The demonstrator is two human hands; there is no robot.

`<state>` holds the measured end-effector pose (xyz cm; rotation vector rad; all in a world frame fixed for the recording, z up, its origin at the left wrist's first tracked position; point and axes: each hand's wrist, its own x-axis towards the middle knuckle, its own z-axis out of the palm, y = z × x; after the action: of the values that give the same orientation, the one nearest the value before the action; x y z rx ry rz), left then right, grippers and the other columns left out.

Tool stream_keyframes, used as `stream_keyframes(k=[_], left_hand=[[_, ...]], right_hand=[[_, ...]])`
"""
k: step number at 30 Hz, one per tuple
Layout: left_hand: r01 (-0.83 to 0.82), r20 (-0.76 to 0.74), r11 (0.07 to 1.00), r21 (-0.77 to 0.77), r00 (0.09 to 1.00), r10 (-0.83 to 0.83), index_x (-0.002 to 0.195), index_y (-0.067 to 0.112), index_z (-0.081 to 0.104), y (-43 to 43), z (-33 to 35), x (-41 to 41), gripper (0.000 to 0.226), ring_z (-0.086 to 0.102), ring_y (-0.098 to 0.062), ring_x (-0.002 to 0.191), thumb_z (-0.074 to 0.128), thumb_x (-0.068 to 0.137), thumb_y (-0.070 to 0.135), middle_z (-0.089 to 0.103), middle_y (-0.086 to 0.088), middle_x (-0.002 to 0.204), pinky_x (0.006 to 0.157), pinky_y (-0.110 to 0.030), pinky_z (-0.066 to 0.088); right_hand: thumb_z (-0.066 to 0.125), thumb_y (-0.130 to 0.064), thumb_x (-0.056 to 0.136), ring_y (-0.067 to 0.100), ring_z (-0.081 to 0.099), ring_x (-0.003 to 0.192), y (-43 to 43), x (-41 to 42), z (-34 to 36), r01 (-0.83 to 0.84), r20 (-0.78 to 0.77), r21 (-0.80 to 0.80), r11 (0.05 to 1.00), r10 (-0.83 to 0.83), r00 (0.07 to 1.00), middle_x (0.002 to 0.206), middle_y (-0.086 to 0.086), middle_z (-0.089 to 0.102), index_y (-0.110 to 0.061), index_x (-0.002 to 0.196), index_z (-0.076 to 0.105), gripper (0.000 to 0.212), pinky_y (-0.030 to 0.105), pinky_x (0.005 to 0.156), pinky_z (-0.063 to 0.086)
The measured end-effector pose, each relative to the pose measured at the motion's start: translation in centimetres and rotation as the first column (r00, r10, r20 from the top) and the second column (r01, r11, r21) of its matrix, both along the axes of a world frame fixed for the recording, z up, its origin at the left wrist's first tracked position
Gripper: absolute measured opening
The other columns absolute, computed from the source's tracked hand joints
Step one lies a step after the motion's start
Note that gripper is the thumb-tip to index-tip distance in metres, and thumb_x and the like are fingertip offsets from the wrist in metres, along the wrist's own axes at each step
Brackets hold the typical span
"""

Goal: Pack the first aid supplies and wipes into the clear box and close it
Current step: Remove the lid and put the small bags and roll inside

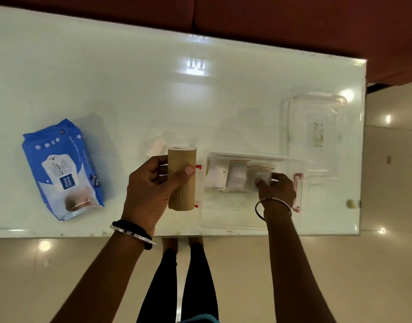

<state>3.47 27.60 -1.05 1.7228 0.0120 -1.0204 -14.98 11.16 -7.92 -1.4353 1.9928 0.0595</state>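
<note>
- Table (130, 89): white glossy top, reflecting ceiling lights; carries every item listed below.
- Clear box (226, 220): open, near the front edge of the table, right of centre; red latches at its left and right ends.
- Box contents: three small clear zip bags (236, 177) of white material, standing side by side along the far wall.
- Right hand (276, 186): reaches into the box, fingers closed on the rightmost bag; thin metal bangle on the wrist.
- Left hand (149, 187): wrapped around a tan bandage roll (182, 180), thumb across its front, held upright just left of the box; whether the roll touches the box's left wall cannot be told. Black band and silver bangle on the wrist.
- Wipes pack (62, 170): blue and white, lying flat at the left of the table, well apart from the box.
- Lid (314, 134): clear, lying on the table beyond the box's right end.
- Small white item (156, 145): blurred, on the table just behind the roll; kind cannot be told.
</note>
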Motion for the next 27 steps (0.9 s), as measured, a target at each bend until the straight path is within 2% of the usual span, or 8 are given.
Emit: stream_keyframes(k=[7,11,13,15,19,23,25,27], left_hand=[[-0.009,-0.060,1.000,0.021,0.998,0.010,0.091,0.027,0.068,-1.1,0.0,-1.4,0.049,0.075,-0.017,0.082,0.085,0.050,0.047,0.079,-0.001,0.084,0.077,-0.043,0.060],[-0.025,-0.115,1.000,0.006,0.993,0.026,0.113,0.033,0.063,-1.8,0.5,-3.1,0.067,0.075,-0.017,0.080,0.090,0.051,0.041,0.077,-0.008,0.083,0.064,-0.038,0.062],[-0.027,-0.138,1.000,-0.011,0.990,0.025,0.116,0.035,0.062,-2.2,1.0,-4.1,0.064,0.075,-0.017,0.083,0.086,0.056,0.035,0.074,-0.010,0.091,0.064,-0.037,0.062],[0.002,-0.125,1.000,0.005,0.992,-0.002,0.110,0.032,0.065,-2.6,1.2,-5.3,0.053,0.075,-0.021,0.084,0.085,0.061,0.033,0.071,-0.012,0.100,0.066,-0.039,0.062],[0.114,-0.138,0.989,0.098,0.985,-0.100,0.107,0.032,0.066,-2.8,1.2,-7.6,0.043,0.075,-0.020,0.079,0.084,0.068,0.035,0.070,-0.007,0.102,0.065,-0.035,0.063],[0.238,0.187,0.933,0.271,0.937,-0.293,0.112,0.032,0.068,-2.0,1.1,-8.0,0.035,0.069,-0.008,0.069,0.074,0.079,0.040,0.066,0.007,0.097,0.064,-0.031,0.061],[0.214,0.382,0.903,0.372,0.851,-0.359,0.109,0.031,0.067,-1.4,0.9,-7.5,0.031,0.061,-0.004,0.072,0.073,0.079,0.037,0.057,0.007,0.096,0.058,-0.018,0.053],[0.182,0.445,0.887,0.424,0.811,-0.379,0.110,0.029,0.064,-0.7,0.5,-7.0,0.035,0.056,-0.007,0.075,0.076,0.078,0.029,0.053,0.005,0.100,0.056,-0.009,0.044]], right_hand=[[0.069,-0.032,0.088,0.033,0.059,0.119,0.3,0.4,1.1,-0.125,-0.051,-0.080,0.989,0.121,0.991,0.126,0.015,0.064,-0.007,0.133,0.054,0.053,0.038,0.097,0.045],[0.068,-0.035,0.089,0.023,0.065,0.107,1.2,0.2,5.5,-0.184,0.063,-0.193,0.964,0.200,0.978,0.116,0.005,0.068,-0.013,0.123,0.063,0.040,0.034,0.088,0.054],[0.068,-0.043,0.088,0.017,0.070,0.099,2.1,0.2,8.1,-0.114,0.375,-0.003,0.994,0.106,0.921,0.108,0.001,0.072,-0.019,0.111,0.070,0.034,0.031,0.081,0.059],[0.071,-0.045,0.081,0.022,0.071,0.100,3.2,0.1,9.9,-0.072,0.595,0.329,0.942,-0.147,0.790,0.110,0.008,0.070,-0.020,0.106,0.073,0.036,0.040,0.080,0.062],[0.079,-0.026,0.068,0.030,0.074,0.096,4.2,-1.5,10.0,0.013,0.618,0.472,0.881,-0.342,0.708,0.115,0.019,0.066,-0.012,0.113,0.069,0.049,0.037,0.076,0.062],[0.081,-0.016,0.073,0.028,0.076,0.087,2.8,-3.1,8.7,0.049,0.551,0.379,0.924,-0.268,0.791,0.112,0.018,0.067,-0.010,0.114,0.065,0.044,0.035,0.075,0.062],[0.083,-0.012,0.074,0.028,0.077,0.077,2.1,-3.4,7.6,0.041,0.439,0.368,0.929,-0.212,0.873,0.107,0.017,0.070,-0.010,0.115,0.058,0.048,0.043,0.080,0.062],[0.086,-0.011,0.071,0.028,0.077,0.072,1.7,-3.2,6.5,0.017,0.382,0.414,0.910,-0.191,0.904,0.106,0.017,0.070,-0.007,0.113,0.052,0.054,0.047,0.081,0.061]])
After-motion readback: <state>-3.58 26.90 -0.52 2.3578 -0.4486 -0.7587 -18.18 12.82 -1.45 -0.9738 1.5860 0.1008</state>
